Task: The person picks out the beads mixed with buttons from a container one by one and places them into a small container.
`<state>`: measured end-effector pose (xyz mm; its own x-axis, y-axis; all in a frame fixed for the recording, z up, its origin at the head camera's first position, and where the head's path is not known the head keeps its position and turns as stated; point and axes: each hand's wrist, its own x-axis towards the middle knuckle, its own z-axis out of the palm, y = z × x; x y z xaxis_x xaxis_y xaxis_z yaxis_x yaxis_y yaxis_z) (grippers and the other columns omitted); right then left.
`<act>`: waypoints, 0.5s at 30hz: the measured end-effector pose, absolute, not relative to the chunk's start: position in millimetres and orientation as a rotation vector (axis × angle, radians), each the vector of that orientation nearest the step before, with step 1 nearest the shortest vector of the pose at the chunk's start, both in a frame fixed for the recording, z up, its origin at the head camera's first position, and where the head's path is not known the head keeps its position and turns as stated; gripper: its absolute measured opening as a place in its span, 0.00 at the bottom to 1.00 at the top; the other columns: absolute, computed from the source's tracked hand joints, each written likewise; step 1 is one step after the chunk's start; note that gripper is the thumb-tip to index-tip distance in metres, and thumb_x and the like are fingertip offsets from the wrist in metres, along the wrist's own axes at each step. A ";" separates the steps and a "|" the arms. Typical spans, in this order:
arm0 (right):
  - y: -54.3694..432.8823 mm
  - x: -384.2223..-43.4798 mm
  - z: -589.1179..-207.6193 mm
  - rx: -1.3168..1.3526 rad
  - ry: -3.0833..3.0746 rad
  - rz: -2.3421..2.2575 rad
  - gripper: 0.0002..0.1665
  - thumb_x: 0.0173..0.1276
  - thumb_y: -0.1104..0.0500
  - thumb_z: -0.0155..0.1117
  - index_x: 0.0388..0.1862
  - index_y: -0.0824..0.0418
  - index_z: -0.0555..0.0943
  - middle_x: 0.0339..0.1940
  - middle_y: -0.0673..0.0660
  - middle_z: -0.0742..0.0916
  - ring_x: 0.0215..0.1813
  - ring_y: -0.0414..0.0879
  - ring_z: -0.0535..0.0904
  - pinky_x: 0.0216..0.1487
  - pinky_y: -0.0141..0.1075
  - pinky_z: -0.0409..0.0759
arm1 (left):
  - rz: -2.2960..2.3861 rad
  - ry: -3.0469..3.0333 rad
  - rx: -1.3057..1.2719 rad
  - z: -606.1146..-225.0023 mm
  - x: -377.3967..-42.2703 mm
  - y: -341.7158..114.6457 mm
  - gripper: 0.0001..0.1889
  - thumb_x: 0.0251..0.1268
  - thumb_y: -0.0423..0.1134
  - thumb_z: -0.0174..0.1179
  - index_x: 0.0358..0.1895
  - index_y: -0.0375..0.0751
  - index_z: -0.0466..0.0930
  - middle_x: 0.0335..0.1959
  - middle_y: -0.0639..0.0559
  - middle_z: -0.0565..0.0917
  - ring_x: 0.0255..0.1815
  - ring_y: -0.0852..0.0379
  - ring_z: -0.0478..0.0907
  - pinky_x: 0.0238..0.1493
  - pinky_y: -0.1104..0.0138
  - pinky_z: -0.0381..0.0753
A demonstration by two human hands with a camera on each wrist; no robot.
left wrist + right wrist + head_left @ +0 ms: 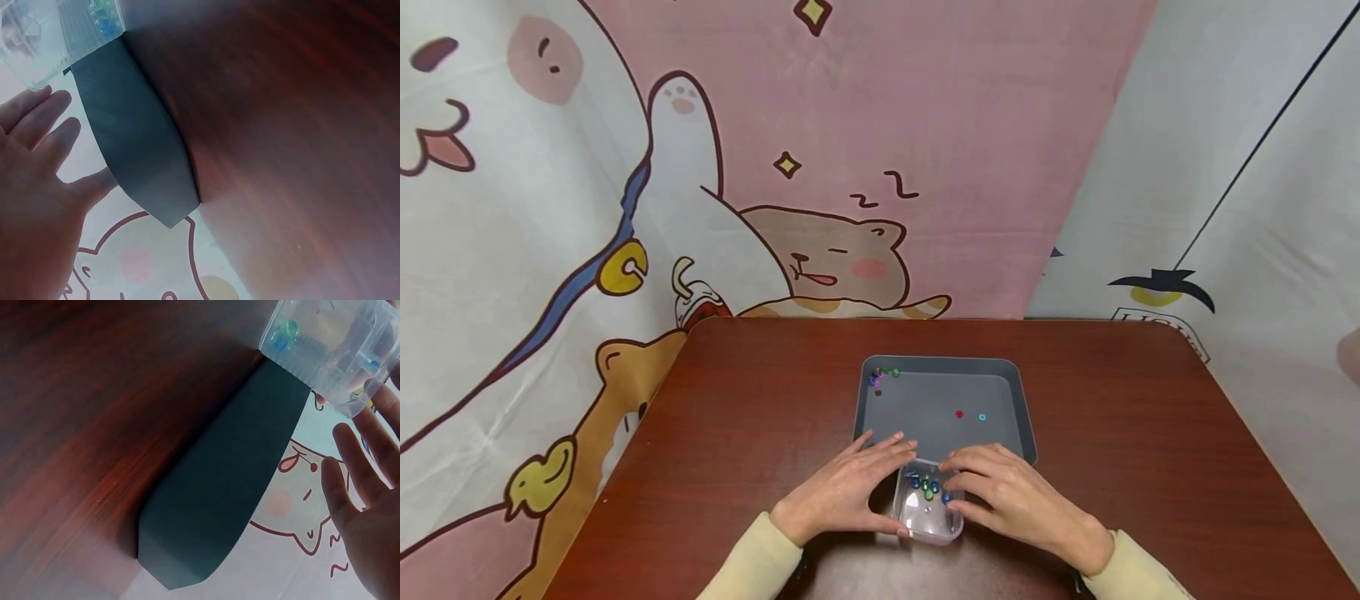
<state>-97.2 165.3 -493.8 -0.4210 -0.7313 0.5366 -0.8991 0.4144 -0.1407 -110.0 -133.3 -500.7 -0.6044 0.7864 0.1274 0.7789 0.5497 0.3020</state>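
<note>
A small clear plastic box (931,530) stands at the near edge of the grey tray (925,429). Several blue and green glassy beads (928,486) lie inside it. My left hand (853,492) spreads along the box's left side, thumb near its front left corner and fingers extending over the tray's rim. On the opposite side my right hand (1011,496) has its fingertips over the box's right edge, close to a blue bead (946,498). Both wrist views show extended fingers beside the box (325,356). Whether the right fingertips touch a bead is hidden.
In the tray's far left corner sit several small colourful pieces (877,379). A red piece (958,414) and a light-blue ring (982,417) lie toward the tray's right. Under everything is a brown wooden table (760,400), with a printed cloth (970,167) behind it.
</note>
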 end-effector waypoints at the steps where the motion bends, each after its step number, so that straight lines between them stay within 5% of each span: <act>1: 165.3 -96.7 -494.4 1.389 -2.295 0.581 0.12 0.71 0.45 0.71 0.44 0.51 0.89 0.55 0.49 0.87 0.58 0.46 0.82 0.57 0.44 0.79 | 0.516 2.746 1.390 -500.3 -109.8 -133.2 0.52 0.59 0.76 0.61 0.78 0.43 0.67 0.80 0.55 0.65 0.82 0.51 0.58 0.76 0.41 0.59; 15: 167.9 -96.7 -488.4 1.363 -2.323 0.627 0.13 0.68 0.48 0.74 0.47 0.51 0.88 0.55 0.48 0.88 0.58 0.44 0.82 0.58 0.42 0.78 | 0.501 2.751 1.393 -495.8 -108.0 -132.3 0.52 0.58 0.75 0.64 0.77 0.41 0.68 0.79 0.52 0.67 0.82 0.52 0.58 0.77 0.42 0.59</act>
<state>-96.7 167.9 -488.4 -0.4614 -0.7157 0.5242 -0.8823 0.4320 -0.1868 -108.0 -132.3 -495.8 -0.6024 0.7879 0.1276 0.7824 0.5511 0.2901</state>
